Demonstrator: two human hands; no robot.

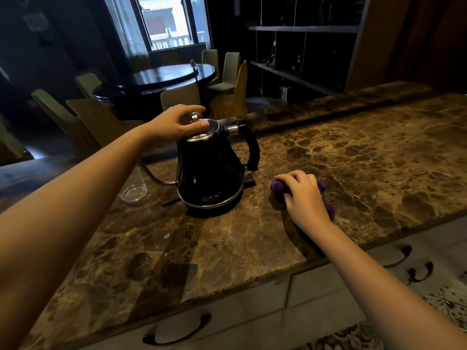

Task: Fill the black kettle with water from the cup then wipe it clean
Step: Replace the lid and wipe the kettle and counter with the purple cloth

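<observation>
The black kettle [209,170] stands upright on the brown marble counter [252,236], its thin spout pointing left and its handle to the right. My left hand [177,122] rests on the kettle's lid [206,131], fingers curled around the metal knob. A clear plastic cup [134,189] stands on the counter left of the kettle, partly behind my left forearm. Right of the kettle, my right hand [303,195] grips a crumpled purple cloth [327,203] that lies on the counter.
The counter's front edge runs diagonally, with white drawers [227,322] below it. A raised ledge [328,104] borders the far side. Beyond it are a round dark table [161,77] with chairs and a dark shelf unit [303,59].
</observation>
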